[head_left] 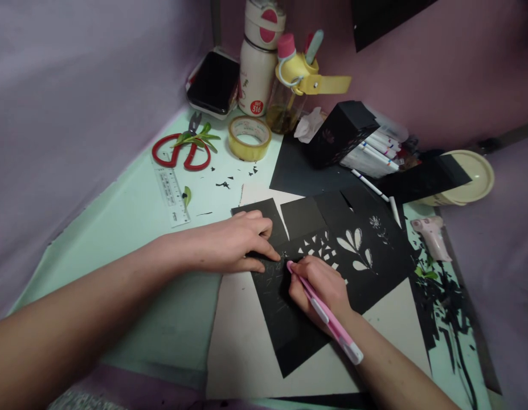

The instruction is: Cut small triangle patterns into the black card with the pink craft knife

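Observation:
A slim pink-and-white craft knife (326,312) is pinched in my right hand (321,285), its tip down on a sheet of black card (306,347). White shapes show through cut-outs in the card: a leafy sprig (356,247), a cluster of small triangles and squares, and a fine flower. Faint drawn lines run near the knife tip. My left hand (242,242) lies flat on the card's left part with fingers spread, the fingertips close to the tip. Underneath the card is a pale board (236,341). The blade itself is too small to make out.
Red-handled scissors (197,156), a clear ruler (170,191) and yellow tape (249,138) lie at the left. Behind stand a white bottle (257,74) and a yellow-topped bottle (287,108). A black box (343,134), markers, a pink glue gun (432,236) and black scraps (454,310) fill the right.

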`<action>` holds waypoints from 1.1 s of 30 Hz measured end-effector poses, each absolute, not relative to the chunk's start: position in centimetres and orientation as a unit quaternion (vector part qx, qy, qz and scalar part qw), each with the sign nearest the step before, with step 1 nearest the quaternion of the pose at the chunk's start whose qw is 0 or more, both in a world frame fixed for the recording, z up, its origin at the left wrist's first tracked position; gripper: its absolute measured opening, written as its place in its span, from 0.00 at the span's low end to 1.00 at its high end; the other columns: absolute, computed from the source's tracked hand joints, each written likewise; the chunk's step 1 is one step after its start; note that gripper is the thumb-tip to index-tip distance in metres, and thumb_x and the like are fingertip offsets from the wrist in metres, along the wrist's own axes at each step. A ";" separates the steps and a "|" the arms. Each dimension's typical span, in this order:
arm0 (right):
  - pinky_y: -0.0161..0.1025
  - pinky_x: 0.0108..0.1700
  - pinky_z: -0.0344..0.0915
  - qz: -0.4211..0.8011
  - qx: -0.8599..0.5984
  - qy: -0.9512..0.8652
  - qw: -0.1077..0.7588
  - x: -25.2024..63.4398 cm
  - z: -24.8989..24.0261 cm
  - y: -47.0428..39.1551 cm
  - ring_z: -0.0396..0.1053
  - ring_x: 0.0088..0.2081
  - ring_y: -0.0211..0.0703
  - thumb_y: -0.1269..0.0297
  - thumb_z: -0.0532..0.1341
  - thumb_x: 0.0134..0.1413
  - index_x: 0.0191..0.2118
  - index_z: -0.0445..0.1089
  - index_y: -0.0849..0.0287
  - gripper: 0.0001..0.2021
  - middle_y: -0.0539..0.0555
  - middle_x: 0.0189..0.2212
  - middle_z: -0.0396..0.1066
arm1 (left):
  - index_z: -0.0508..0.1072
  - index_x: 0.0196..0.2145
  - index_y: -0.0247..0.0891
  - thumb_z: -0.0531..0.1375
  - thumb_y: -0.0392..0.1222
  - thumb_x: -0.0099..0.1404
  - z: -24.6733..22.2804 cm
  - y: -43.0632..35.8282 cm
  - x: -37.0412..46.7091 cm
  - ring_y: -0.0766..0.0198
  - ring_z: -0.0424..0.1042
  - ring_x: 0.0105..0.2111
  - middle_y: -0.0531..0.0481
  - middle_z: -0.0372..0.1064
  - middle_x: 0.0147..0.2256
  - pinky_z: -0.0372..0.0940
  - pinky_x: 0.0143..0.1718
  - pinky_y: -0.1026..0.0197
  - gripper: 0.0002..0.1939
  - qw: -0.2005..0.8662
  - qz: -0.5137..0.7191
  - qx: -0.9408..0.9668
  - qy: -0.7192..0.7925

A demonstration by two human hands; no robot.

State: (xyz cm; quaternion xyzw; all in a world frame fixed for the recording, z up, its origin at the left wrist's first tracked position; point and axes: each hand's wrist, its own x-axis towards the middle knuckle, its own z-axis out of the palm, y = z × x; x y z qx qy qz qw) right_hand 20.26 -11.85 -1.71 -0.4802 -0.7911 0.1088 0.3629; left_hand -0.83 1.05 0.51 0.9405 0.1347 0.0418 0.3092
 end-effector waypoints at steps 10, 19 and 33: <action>0.37 0.29 0.67 0.097 -0.483 -0.790 0.366 20.1 -1.5 -11.6 0.68 0.26 0.40 0.80 0.58 0.56 0.36 0.66 0.56 0.10 0.50 0.24 0.68 | 0.77 0.51 0.46 0.64 0.43 0.66 1.0 1.0 -0.8 0.58 0.60 0.42 0.47 0.63 0.40 0.57 0.43 0.59 0.16 0.315 0.035 0.939 0.137; 0.37 0.32 0.70 0.163 -0.534 -0.711 0.427 20.5 -1.1 -12.2 0.72 0.30 0.39 0.76 0.61 0.56 0.41 0.69 0.56 0.09 0.52 0.31 0.74 | 0.77 0.51 0.46 0.63 0.44 0.66 0.6 1.2 -1.0 0.58 0.60 0.42 0.47 0.63 0.40 0.57 0.43 0.59 0.16 0.320 0.046 0.938 0.128; 0.39 0.33 0.70 0.303 -0.520 -0.669 0.436 21.2 0.4 -11.3 0.73 0.32 0.42 0.74 0.63 0.55 0.40 0.77 0.56 0.09 0.54 0.32 0.76 | 0.77 0.51 0.48 0.62 0.42 0.67 1.1 1.3 -0.9 0.59 0.60 0.41 0.48 0.63 0.39 0.58 0.42 0.60 0.15 0.333 0.034 0.933 0.133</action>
